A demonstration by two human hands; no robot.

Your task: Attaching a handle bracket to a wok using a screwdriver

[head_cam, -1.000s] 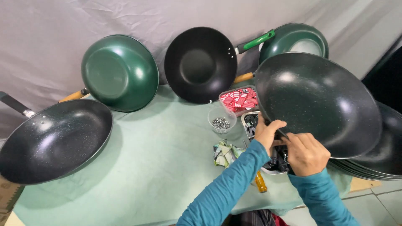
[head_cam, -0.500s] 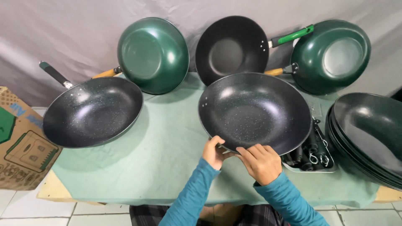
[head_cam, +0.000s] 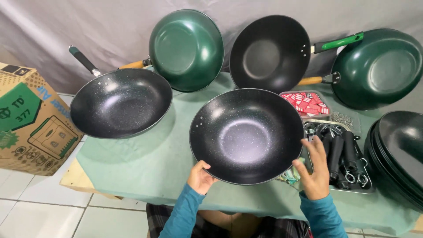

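Now that I've swung away from the tray, the handleless wok (head_cam: 246, 135) is in front of me over the green desk (head_cam: 145, 172), where a second ago it sat off to the right, half over the trays. Left hand (head_cam: 200, 177) cups the near rim from below, thumb up on the edge. Right hand (head_cam: 315, 169) has come off the small parts it was fiddling with and is now at the right rim, fingers spread, thumb near the edge — whether it's truly gripping, I can't tell. So both hands are on the wok, and it's tipped so I see its speckled bowl with two rivet holes at upper left. No handle on it yet, by the look of it. The tray (head_cam: 365, 190) of black handles (head_cam: 339, 152) is just right of my right hand, the red pieces (head_cam: 308, 102) behind it. A handled black wok (head_cam: 121, 102) lies to the left, two green woks (head_cam: 187, 49) and another black one lean on the backdrop, bare ones stack at far right (head_cam: 398, 154).
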